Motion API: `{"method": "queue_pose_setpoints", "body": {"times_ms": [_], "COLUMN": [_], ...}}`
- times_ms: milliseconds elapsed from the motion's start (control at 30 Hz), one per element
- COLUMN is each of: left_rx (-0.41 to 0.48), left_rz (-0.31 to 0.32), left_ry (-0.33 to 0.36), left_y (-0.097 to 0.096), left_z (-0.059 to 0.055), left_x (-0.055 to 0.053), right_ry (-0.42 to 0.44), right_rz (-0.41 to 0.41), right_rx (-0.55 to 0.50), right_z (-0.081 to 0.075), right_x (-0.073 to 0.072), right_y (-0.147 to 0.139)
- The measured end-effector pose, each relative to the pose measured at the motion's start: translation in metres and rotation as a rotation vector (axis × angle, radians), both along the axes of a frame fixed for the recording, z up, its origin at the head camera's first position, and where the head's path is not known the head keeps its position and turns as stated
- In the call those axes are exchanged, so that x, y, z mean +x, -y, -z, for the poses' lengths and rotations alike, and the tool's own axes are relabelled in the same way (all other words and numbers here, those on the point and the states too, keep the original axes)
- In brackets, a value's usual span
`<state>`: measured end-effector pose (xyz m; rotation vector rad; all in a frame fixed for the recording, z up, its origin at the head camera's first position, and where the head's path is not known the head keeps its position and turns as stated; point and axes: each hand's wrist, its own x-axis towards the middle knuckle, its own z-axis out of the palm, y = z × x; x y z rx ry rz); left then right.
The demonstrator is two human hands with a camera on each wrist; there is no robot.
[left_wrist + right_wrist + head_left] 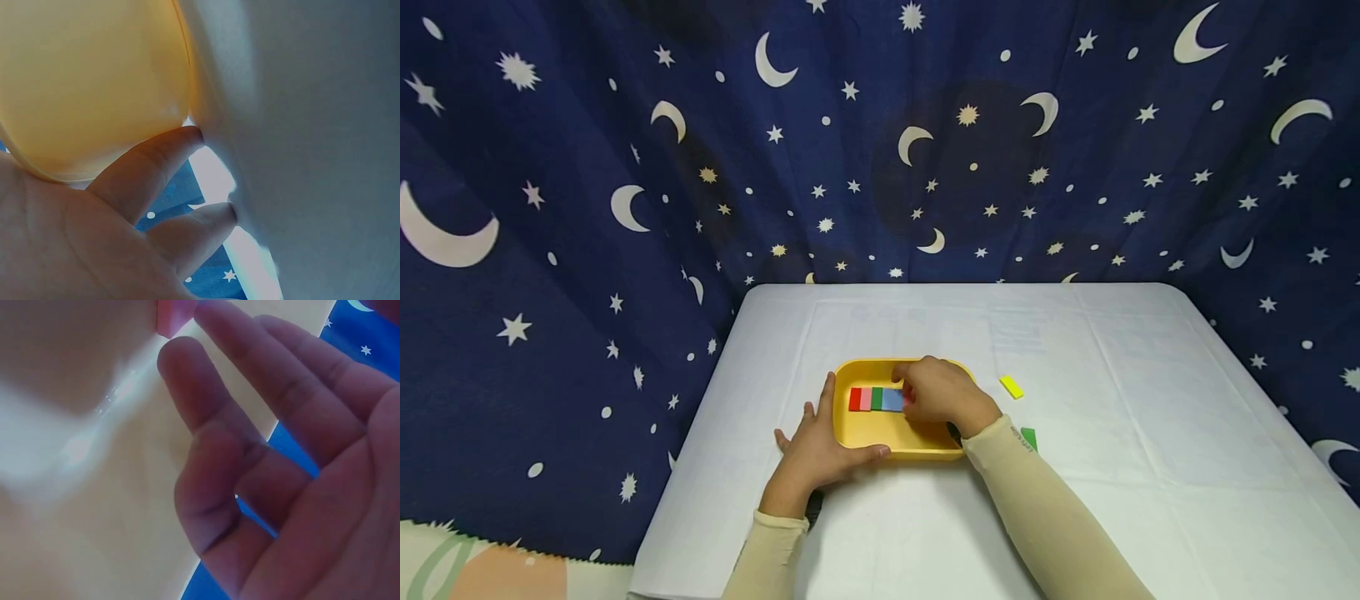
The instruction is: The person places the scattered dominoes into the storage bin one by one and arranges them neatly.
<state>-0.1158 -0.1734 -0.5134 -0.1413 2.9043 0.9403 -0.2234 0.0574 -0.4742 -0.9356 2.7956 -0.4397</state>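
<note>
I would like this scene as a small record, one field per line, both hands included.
container: yellow tray on white table
row inside, left to right: red piece, pink piece, green piece, blue section, partly hidden second pink piece
left hand: spread against tray's left side
right hand: over tray, at row's right end
outside tray, right: yellow piece, another green piece
background: dark blue curtain, moons and stars

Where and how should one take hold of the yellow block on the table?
Probably best pinched by its long edges, from above: the yellow block is oblong, seems to lie flat, and sits apart from the tray, leaving those edges free.
</note>
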Motion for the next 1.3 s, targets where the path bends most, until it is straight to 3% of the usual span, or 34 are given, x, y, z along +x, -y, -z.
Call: {"method": "queue_pose_setpoints", "body": {"times_ms": [400, 633, 1000, 1133, 1300], "left_rx": [-0.013, -0.009, 0.001, 0.003, 0.013], "left_rz": [0.015, 0.011, 0.013, 0.018, 0.016], "left_ry": [0.009, 0.004, 0.023, 0.015, 0.009], "left_y": [-0.002, 0.001, -0.002, -0.002, -0.001], "left_z": [0.004, 0.0, 0.001, 0.0, -0.001], "left_x": [-0.002, 0.0, 0.002, 0.003, 0.004], "right_ry": [0.024, -0.039, -0.084, -0.131, -0.198], "right_rz": [-0.006, -0.016, 0.041, 0.06, 0.141], "right_rx": [-0.059, -0.073, -0.15, -0.13, -0.091], "right_z": [-0.027, -0.036, -0.036, -0.033, -0.022], "right_x": [0.012, 0.02, 0.043, 0.052, 0.064], "right_y": [-0.027, -0.045, -0.091, -0.112, -0.135]}}
